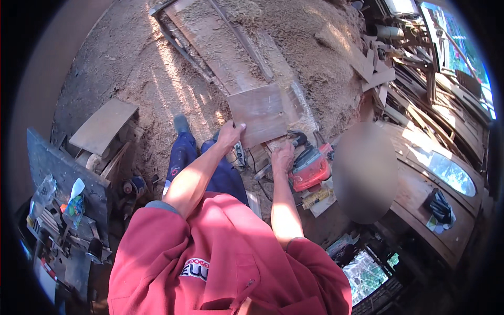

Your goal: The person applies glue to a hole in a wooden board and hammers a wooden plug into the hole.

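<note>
From my end, I start at the left side of the frame, where a dark panel (68,165) leans with a clear plastic bag (74,210) in front of it. Just above and to the right, I see a flat brown board (104,125) on top of a pile. Toward the centre I get the wearer's dark blue trousers (181,155) and, filling the lower middle, a red top (205,247). At upper centre a long wooden panel (220,55) lies scattered with shavings.

In the centre, I have the left hand (230,135) closed on the lower left corner of a squarish wooden board (257,113), thumb over its face. The right hand (283,156) is at that board's lower edge, fingers bent; I cannot tell whether they grip it. Just right of that hand sits a red power tool (311,169). Farther right, I see a wooden door (417,184) with an oval pane (452,172), and stacked timber (420,107) at upper right.
</note>
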`<state>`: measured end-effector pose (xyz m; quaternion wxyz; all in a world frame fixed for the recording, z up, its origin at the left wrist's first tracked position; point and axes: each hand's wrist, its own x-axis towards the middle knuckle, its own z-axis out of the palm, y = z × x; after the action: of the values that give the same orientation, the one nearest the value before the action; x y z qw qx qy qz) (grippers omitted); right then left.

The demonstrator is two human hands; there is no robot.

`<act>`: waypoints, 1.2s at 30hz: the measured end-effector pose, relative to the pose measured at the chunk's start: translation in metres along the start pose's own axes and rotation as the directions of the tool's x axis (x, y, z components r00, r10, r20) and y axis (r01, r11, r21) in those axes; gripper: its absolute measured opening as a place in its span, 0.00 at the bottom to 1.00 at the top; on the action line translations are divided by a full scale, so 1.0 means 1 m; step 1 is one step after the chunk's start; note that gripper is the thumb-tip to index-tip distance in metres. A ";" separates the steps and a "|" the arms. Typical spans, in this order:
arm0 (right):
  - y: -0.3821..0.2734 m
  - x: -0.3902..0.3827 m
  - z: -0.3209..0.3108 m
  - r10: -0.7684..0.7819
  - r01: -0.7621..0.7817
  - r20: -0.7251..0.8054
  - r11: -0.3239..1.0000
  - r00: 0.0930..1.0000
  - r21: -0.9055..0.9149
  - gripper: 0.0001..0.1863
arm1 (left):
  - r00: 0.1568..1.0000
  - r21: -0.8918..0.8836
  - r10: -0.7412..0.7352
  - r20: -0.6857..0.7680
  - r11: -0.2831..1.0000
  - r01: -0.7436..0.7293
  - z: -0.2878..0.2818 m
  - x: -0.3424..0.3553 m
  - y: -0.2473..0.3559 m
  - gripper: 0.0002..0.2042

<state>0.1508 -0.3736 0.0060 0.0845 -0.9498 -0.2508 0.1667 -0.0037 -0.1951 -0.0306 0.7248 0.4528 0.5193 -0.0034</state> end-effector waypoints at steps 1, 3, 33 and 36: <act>0.007 0.001 0.000 0.035 -0.035 -0.008 0.999 0.999 -0.001 0.26 | 0.998 -0.087 -0.052 -0.037 0.995 0.049 0.005 0.001 0.008 0.24; 0.024 0.007 0.002 -0.040 0.039 -0.174 0.999 0.984 -0.013 0.25 | 0.997 -0.048 -0.057 -0.045 0.997 0.055 0.008 -0.004 0.026 0.21; -0.067 0.069 -0.007 -0.195 0.315 -0.374 0.902 0.907 0.296 0.10 | 0.994 -0.190 -0.108 -0.023 0.976 0.102 -0.025 0.005 0.034 0.18; -0.054 0.066 -0.005 -0.068 0.166 -0.262 0.913 0.963 0.374 0.15 | 0.995 -0.209 -0.097 0.010 0.973 0.097 -0.025 0.004 0.035 0.19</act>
<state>0.1827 -0.2947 0.0061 0.3130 -0.9099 -0.2568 0.0904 -0.0035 -0.1562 -0.0120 0.7673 0.3483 0.5382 0.0159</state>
